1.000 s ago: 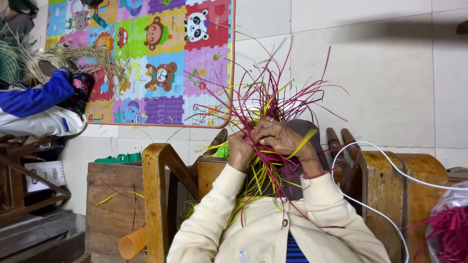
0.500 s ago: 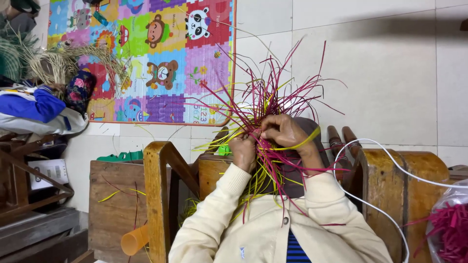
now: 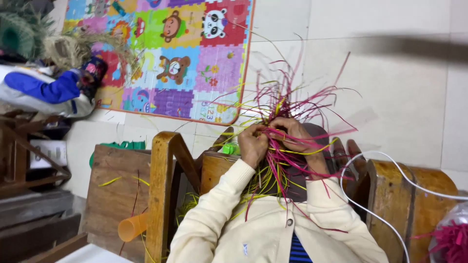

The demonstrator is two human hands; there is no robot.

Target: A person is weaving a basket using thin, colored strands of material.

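The left hand (image 3: 253,144) and the right hand (image 3: 294,134) sit close together at the centre, fingers curled shut on a bundle of pink and yellow strips (image 3: 280,114) that fans out toward the far tiled floor (image 3: 399,87); a wooden chair frame (image 3: 163,185) stands to the left; a colourful animal play mat (image 3: 175,53) lies far left; a white cable (image 3: 375,160) loops at the right.
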